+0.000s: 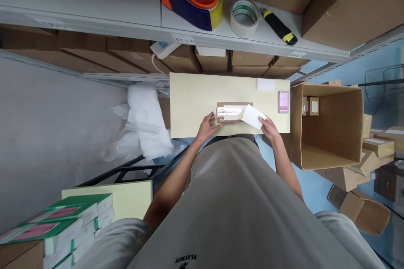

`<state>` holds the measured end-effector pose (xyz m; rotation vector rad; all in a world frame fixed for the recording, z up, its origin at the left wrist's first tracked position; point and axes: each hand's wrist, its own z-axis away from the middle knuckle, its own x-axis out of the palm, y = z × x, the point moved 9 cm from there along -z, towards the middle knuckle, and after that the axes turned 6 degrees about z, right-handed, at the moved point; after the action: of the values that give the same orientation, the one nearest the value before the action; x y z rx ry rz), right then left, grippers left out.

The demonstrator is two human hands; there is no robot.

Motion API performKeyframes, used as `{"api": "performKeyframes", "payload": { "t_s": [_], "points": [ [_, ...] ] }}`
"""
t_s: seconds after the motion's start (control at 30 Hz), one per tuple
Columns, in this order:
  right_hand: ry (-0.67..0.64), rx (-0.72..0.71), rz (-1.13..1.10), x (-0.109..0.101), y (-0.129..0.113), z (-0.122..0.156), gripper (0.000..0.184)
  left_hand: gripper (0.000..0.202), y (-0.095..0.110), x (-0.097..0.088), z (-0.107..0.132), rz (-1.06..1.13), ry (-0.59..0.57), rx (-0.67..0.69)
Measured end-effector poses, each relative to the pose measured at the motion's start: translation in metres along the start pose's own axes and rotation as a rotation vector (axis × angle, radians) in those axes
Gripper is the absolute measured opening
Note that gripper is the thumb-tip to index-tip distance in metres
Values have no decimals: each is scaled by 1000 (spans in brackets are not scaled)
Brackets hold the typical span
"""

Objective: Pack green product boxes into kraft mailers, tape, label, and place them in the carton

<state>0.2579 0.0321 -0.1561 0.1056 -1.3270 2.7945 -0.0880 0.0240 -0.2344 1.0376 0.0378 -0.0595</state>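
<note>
On the cream table [195, 88] lies a small brown cardboard box [222, 104] with shiny clear tape and a white label on top. My left hand [208, 127] is at the box's left end, fingers apart and holding nothing; whether the fingertips touch the box I cannot tell. Between thumb and fingers, my right hand [268, 127] pinches a white paper label [252, 117]. That paper is tilted and overlaps the right end of the box, hiding part of it.
A phone [283, 101] and a white paper [266, 84] lie on the table's right side. A large open carton [331, 126] stands to the right. Above, a shelf holds a tape dispenser [189, 0], a tape roll [244, 19] and a utility knife [278, 26]. White wrap [147, 117] hangs left.
</note>
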Motion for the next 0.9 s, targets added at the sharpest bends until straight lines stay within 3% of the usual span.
{"api": "performKeyframes", "payload": {
  "t_s": [0.07, 0.13, 0.27, 0.37, 0.47, 0.57, 0.73, 0.8, 0.9],
  "points": [
    [-16, 19, -3, -4, 12, 4, 73, 112, -10, 0, 0, -10, -31, -34],
    [-40, 45, -8, -1, 24, 5, 74, 117, -17, 6, -3, 2, -58, -78],
    [-61, 66, -27, 14, 35, 2, 71, 94, -14, 19, -11, 50, -71, -61],
    [-85, 45, -29, 23, 28, 5, 65, 71, -2, 15, -12, 82, -17, 7],
    [-113, 43, 2, 25, 17, 11, 57, 62, 9, -2, -13, 115, 64, 50],
    [-111, 55, 25, 25, 9, 8, 54, 55, 20, -16, -19, -19, 118, 66],
    [-24, 65, 36, 29, 2, -18, 64, 44, 22, -8, -34, -243, 62, -44],
    [26, 40, 55, 29, -6, -25, 67, 45, 25, -5, -31, -247, 77, -83],
    [98, -52, 94, 31, -25, -20, 67, 50, 46, -5, -14, -182, 161, -7]
  ]
}}
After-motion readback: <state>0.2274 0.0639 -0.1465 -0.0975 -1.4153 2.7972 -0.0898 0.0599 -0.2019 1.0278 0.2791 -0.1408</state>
